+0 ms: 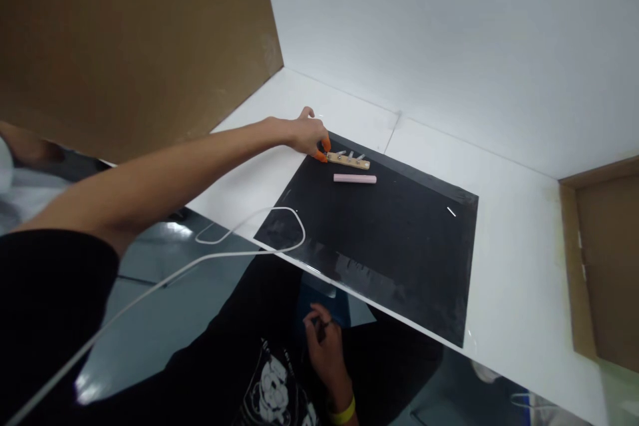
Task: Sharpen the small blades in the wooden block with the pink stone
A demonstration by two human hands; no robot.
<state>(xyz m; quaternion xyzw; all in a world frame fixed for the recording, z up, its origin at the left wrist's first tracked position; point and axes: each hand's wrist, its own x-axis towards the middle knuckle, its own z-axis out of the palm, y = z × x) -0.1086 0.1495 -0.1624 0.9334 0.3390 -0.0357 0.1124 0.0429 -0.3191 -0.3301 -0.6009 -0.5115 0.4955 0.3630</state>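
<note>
My left hand (310, 136) reaches across to the far left corner of a black mat (399, 233). Its thumb and index finger close at the left end of a narrow wooden strip (358, 163), which carries several small, shiny upright pieces. Orange bits show at those fingertips; whether they are finger covers or part of an object, I cannot tell. Just nearer to me lies a pale pink rod (354, 178), apart from the strip. My right hand (325, 346) rests low over my lap, fingers loosely bent and apart, with nothing visible in it.
A white cable (219, 255) loops over the table's near edge onto the mat. Brown board (124, 33) walls the left, a white panel (449, 33) the back, and a cardboard box (574, 273) stands at right. Another person's arm (30, 143) shows at far left.
</note>
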